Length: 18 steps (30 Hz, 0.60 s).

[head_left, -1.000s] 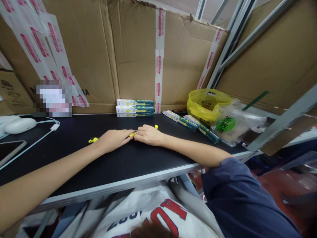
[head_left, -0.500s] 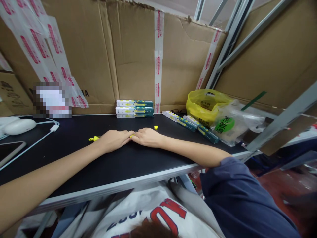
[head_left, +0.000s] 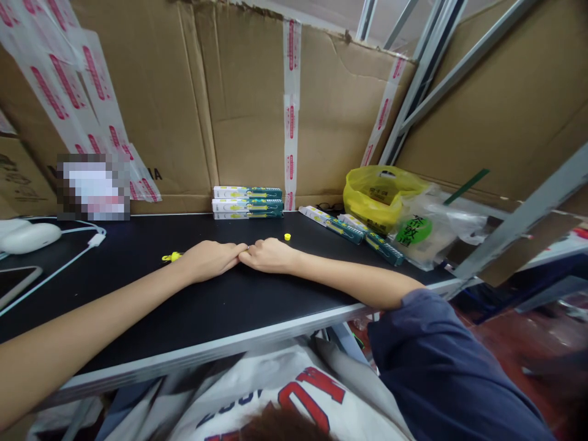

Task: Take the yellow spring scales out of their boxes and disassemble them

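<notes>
Metallic sliver (head_left: 248, 247) pinched low over a black tabletop (head_left: 275, 297)

Both hands work close together, and only this scrap of the slim object shows between them; the rest is covered, so its full shape cannot be told. The left hand (head_left: 215, 260) has its fingers drawn together, extended towards the right, the tips closed on the sliver. The right hand (head_left: 270, 255) is curled, its fingers folded in and meeting those tips from the other side.

Just beyond the left wrist lies a bright yellow part (head_left: 171, 257), partly hidden by the arm; whether it joins the held object cannot be told. A small yellow cap (head_left: 287, 236) sits on the table just past the right hand.

Farther back, a stack of slim printed boxes (head_left: 248, 203) stands against a taped cardboard wall (head_left: 248, 104). To its right, two similar loose boxes (head_left: 333, 226) lie at an angle, near a yellow plastic bag (head_left: 372, 196) and a clear bag (head_left: 420, 242) bearing a round green mark. On the far left are a rounded white device (head_left: 34, 237), a pale cable (head_left: 95, 239) and the edge of a flat, dark-faced device (head_left: 16, 283). A grey metal frame (head_left: 523, 211) slants across the right.
</notes>
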Each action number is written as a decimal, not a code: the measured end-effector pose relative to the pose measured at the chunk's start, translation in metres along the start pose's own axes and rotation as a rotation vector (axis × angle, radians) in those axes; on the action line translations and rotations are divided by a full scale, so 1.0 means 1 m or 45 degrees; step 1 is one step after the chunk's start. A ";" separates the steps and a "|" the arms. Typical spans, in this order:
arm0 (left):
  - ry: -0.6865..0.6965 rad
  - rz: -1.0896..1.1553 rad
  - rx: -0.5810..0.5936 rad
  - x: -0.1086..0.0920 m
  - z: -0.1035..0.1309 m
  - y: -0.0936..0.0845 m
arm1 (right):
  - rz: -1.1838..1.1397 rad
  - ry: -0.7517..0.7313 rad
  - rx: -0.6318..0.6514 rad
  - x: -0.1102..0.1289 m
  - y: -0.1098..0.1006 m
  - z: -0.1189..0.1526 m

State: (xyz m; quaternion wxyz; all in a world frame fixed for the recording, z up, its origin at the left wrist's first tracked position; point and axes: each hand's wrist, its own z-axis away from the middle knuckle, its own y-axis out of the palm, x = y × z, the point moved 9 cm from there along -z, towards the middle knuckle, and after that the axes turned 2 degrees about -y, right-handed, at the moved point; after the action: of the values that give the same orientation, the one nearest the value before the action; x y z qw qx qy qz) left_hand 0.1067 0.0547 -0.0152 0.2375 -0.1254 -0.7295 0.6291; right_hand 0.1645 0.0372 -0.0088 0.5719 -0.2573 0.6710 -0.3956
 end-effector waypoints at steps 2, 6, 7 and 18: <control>-0.014 -0.002 -0.014 0.001 0.000 0.001 | 0.011 -0.067 0.006 0.001 0.001 0.000; -0.025 0.041 -0.037 0.002 0.001 0.002 | 0.019 -0.134 -0.038 -0.002 0.003 0.002; -0.028 0.059 -0.046 0.003 0.001 0.002 | 0.016 -0.145 -0.050 -0.002 0.003 0.002; 0.004 0.117 -0.009 0.001 0.001 0.001 | -0.001 -0.176 -0.183 -0.006 0.005 0.007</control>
State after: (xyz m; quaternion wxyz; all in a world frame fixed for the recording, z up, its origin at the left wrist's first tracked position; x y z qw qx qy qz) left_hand 0.1050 0.0541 -0.0158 0.2090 -0.1608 -0.7248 0.6365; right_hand 0.1733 0.0431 -0.0099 0.5968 -0.3246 0.6565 -0.3278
